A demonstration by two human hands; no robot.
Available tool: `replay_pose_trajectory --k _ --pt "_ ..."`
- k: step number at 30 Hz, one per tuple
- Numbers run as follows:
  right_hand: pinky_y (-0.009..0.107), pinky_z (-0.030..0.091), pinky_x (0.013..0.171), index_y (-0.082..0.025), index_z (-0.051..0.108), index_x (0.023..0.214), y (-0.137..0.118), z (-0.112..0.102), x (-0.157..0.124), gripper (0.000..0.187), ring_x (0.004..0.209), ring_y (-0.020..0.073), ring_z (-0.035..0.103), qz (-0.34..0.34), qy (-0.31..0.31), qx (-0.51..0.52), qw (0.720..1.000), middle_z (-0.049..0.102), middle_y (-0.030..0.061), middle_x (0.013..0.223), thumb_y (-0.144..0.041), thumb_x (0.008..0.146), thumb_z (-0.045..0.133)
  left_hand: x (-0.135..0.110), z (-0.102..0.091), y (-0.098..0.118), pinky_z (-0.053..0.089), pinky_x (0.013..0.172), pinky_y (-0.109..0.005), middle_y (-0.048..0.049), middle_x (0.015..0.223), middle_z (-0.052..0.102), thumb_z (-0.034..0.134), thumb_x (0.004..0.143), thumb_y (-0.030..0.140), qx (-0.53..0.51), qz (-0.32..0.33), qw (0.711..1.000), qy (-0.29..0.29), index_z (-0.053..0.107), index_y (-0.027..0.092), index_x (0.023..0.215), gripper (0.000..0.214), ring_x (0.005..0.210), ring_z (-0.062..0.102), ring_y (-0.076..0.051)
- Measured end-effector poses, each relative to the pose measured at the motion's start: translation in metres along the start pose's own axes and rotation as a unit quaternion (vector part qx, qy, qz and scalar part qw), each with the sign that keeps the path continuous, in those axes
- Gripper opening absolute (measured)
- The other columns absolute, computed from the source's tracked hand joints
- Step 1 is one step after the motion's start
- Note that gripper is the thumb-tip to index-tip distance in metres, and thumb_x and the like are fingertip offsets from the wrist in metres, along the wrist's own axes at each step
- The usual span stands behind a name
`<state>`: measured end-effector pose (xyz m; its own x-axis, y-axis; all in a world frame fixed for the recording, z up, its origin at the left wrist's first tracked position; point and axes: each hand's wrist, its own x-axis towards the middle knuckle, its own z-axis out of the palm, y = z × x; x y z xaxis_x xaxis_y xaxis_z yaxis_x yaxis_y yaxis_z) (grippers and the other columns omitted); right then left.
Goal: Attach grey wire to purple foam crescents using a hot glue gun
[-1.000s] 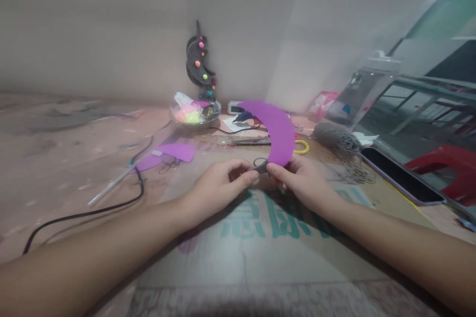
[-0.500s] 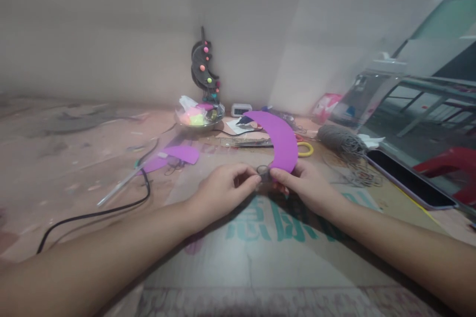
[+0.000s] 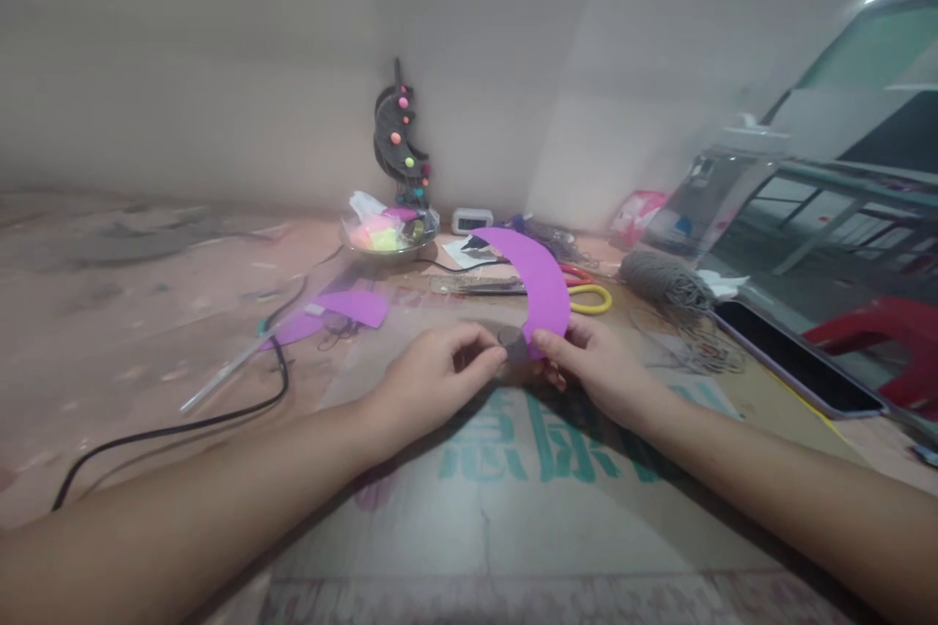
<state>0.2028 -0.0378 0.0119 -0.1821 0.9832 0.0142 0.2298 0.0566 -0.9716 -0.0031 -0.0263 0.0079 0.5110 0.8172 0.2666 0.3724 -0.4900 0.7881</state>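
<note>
- Pinching the lower end of a purple crescent [image 3: 548, 283] with the right hand [image 3: 597, 366], thumb in front, grip clamped on the sheet.
- Pressing thumb and fingertips of the left hand [image 3: 440, 371] together at the left edge of a dark grey piece [image 3: 514, 344]; grip closed on that edge.
- Between the two hands, touching the lower end of the crescent: that same grey piece, too blurred to tell its make.
- Held above a cardboard sheet [image 3: 557, 532] with teal lettering; curving up and over toward the left.
- Just past the crescent's right edge: a yellow loop handle [image 3: 597, 300] and a red loop handle [image 3: 578, 275]; to its left, a long metal blade [image 3: 490, 287].
- To the right on the table [image 3: 139, 332]: a ball of grey yarn [image 3: 660, 281] with loose strands, and near it a phone [image 3: 798, 356], dark screen up.
- To the left: flat purple pieces [image 3: 362, 309] beside a translucent rod [image 3: 224, 374] and a black cord [image 3: 172, 427].
- At the back, near the wall: a bowl [image 3: 392, 256] of pink and yellow stuff, below a dark ornament [image 3: 396, 151] with coloured dots; to the right of the bowl, a small white clock [image 3: 473, 221].
</note>
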Motion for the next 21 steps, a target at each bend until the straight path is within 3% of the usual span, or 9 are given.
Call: replay_pose_trajectory --k 10,13,17,21 --pt "0.023 0.033 0.045 -0.016 0.056 0.066 -0.006 0.001 -0.003 0.037 0.046 0.0084 0.044 0.025 -0.012 -0.062 0.998 0.05 -0.004 0.051 -0.049 0.075 0.067 -0.001 0.002 0.001 0.04 0.062 -0.025 0.0 0.079 0.067 0.048 0.091 0.035 0.037 -0.006 0.999 -0.023 0.065 0.019 0.083 0.025 0.071 0.056 -0.015" --pt "0.022 0.033 0.045 -0.016 0.056 0.069 -0.004 0.001 -0.003 0.035 0.046 0.0083 0.044 0.02 -0.017 -0.051 0.998 0.05 -0.0043 0.052 -0.049 0.076 0.066 -0.002 0.002 -0.001 0.043 0.068 -0.027 -0.0018 0.088 0.068 0.049 0.091 0.038 0.019 -0.009 1.0 -0.02 0.067 0.021 0.101 0.026 0.076 0.058 -0.016" --pt "0.022 0.034 0.045 -0.015 0.057 0.071 -0.003 0.001 -0.002 0.033 0.047 0.0076 0.045 0.02 -0.029 -0.037 0.999 0.053 -0.0032 0.055 -0.046 0.076 0.066 -0.001 0.003 -0.006 0.045 0.072 -0.028 -0.0039 0.093 0.067 0.05 0.092 0.042 -0.06 -0.014 0.998 -0.008 0.05 0.02 0.132 0.045 0.079 0.059 -0.016" --pt "0.021 0.035 0.045 -0.014 0.059 0.072 -0.005 0.003 -0.002 0.028 0.047 0.0076 0.046 0.017 -0.044 -0.035 0.998 0.053 -0.0032 0.056 -0.041 0.076 0.066 0.002 0.005 -0.011 0.046 0.072 -0.028 -0.0023 0.09 0.066 0.052 0.091 0.039 -0.086 -0.008 0.996 0.0 0.048 0.022 0.131 0.043 0.078 0.059 -0.015"
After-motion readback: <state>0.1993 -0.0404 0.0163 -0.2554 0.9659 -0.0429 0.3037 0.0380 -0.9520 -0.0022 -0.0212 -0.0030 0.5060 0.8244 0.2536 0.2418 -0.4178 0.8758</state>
